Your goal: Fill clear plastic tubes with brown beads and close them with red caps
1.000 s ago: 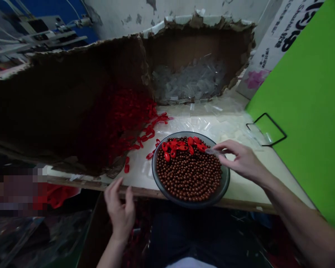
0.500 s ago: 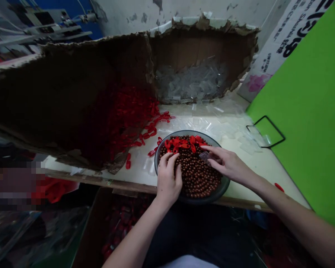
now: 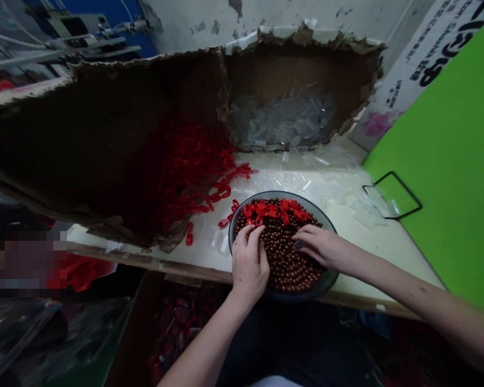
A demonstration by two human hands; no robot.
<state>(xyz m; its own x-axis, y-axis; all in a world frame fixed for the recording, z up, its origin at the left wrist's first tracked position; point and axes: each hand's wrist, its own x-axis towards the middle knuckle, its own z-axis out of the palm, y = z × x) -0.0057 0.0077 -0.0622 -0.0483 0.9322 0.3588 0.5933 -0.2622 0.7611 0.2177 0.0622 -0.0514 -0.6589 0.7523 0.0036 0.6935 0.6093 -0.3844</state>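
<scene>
Left hand [image 3: 250, 263] and right hand [image 3: 321, 246], fingers curled, lie over brown beads [image 3: 292, 271] in a grey bowl [image 3: 325, 215] on the surface [image 3: 387, 242]; whether either holds anything cannot be told.

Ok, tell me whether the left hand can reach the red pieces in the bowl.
Probably yes: the left hand is over the bowl, close to the red pieces, which lie uncovered on the brown beads. The right hand is off to the right, not between them.

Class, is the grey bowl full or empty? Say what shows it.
Filled, but not to the brim: brown beads spread across the grey bowl, with red plastic pieces lying on top.
</scene>
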